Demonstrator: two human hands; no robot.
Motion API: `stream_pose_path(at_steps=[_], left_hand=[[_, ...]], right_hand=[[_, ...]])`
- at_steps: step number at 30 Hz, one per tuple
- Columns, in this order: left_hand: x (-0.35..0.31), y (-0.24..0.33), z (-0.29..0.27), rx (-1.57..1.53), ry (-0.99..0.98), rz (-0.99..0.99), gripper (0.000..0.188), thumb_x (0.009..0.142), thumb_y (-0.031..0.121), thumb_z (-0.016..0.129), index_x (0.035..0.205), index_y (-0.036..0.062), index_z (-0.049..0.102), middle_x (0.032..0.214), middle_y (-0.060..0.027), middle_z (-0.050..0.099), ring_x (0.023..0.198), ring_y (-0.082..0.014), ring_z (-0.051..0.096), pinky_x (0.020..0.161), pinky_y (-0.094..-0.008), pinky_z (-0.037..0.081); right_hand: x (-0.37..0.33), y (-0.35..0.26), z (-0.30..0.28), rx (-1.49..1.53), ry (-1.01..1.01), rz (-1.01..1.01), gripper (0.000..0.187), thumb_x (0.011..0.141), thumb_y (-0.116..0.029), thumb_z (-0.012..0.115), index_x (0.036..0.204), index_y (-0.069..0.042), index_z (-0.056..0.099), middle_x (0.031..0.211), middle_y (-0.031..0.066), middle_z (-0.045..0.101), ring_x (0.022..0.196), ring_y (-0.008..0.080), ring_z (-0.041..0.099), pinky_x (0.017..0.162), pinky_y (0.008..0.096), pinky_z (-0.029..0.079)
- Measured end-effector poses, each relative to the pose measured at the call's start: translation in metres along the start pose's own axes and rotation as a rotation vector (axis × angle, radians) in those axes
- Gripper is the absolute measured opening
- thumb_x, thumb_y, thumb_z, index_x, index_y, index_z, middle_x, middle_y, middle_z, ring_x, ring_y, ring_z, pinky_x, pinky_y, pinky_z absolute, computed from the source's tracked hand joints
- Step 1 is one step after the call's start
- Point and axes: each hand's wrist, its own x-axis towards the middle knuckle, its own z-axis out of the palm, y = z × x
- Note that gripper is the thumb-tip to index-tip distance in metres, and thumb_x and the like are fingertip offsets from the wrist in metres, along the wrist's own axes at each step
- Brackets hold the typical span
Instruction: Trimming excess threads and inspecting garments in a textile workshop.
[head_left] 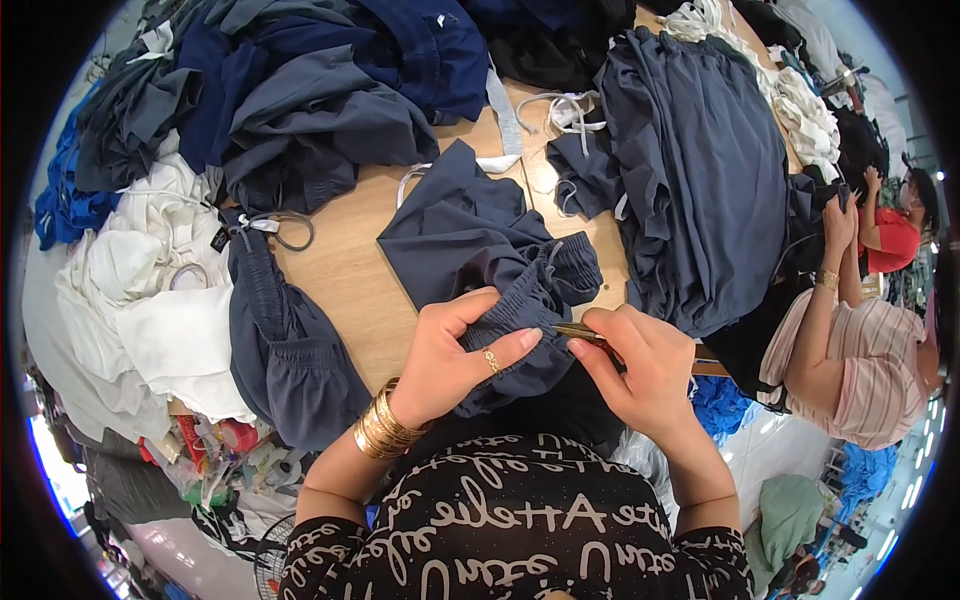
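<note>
A dark grey-blue garment (455, 215) with a gathered elastic waistband (522, 300) lies partly on the table and partly bunched up close to my body. My left hand (458, 350), with a ring and gold bangles, grips the waistband, its thumb pressed on top of the cloth. In my right hand (640, 365) is a small pair of thread snips (580, 332), held between thumb and fingers. The tip of the snips touches or nearly touches the waistband beside my left thumb. A drawstring shows at the gathered band.
Wooden table (335, 265). Heaped dark garments (310, 110) lie at the far left, white cloth (130, 270) at the left. One grey-blue garment (285, 350) hangs over the near left edge. A stack of gathered garments (690, 170) stands right. A co-worker in a striped top (850, 370) works at the right.
</note>
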Motion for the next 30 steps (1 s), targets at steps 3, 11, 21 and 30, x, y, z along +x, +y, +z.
stream_pose_path(at_steps=[3, 11, 21, 30], left_hand=[[-0.001, 0.001, 0.001, -0.006, 0.002, -0.004, 0.018, 0.078, 0.01, 0.068, 0.086, -0.004, 0.06, 0.07, 0.0008, 0.051, 0.066, -0.0045, 0.042, 0.059, -0.0211, 0.037], [-0.003, 0.0, 0.002, -0.032, 0.014, -0.011, 0.017, 0.078, 0.009, 0.068, 0.086, -0.004, 0.061, 0.071, 0.0016, 0.051, 0.066, -0.0043, 0.042, 0.059, -0.0206, 0.037], [-0.003, -0.004, 0.003, -0.003, 0.023, 0.026, 0.018, 0.077, 0.009, 0.069, 0.085, -0.004, 0.06, 0.07, 0.0006, 0.05, 0.066, -0.0055, 0.042, 0.06, -0.021, 0.037], [-0.002, -0.002, 0.006, -0.009, 0.02, 0.028, 0.018, 0.077, 0.01, 0.069, 0.085, -0.0039, 0.06, 0.07, 0.0005, 0.05, 0.066, -0.0055, 0.042, 0.06, -0.021, 0.037]], right_hand=[[0.0, -0.002, -0.001, -0.021, -0.015, -0.004, 0.017, 0.074, -0.018, 0.068, 0.085, -0.009, 0.059, 0.06, 0.0021, 0.048, 0.049, 0.0189, 0.05, 0.047, 0.0297, 0.038], [-0.002, -0.003, 0.001, -0.039, 0.009, -0.023, 0.017, 0.074, -0.019, 0.067, 0.085, -0.01, 0.059, 0.061, 0.0018, 0.049, 0.049, 0.0184, 0.05, 0.046, 0.0293, 0.038], [-0.006, -0.006, 0.002, 0.006, 0.018, 0.026, 0.018, 0.074, -0.017, 0.068, 0.086, -0.009, 0.059, 0.062, 0.0031, 0.05, 0.047, 0.02, 0.05, 0.044, 0.0295, 0.038], [-0.007, -0.011, 0.003, 0.161, 0.01, 0.133, 0.014, 0.077, -0.013, 0.066, 0.086, -0.005, 0.059, 0.065, 0.0054, 0.056, 0.048, 0.0195, 0.054, 0.045, 0.0275, 0.041]])
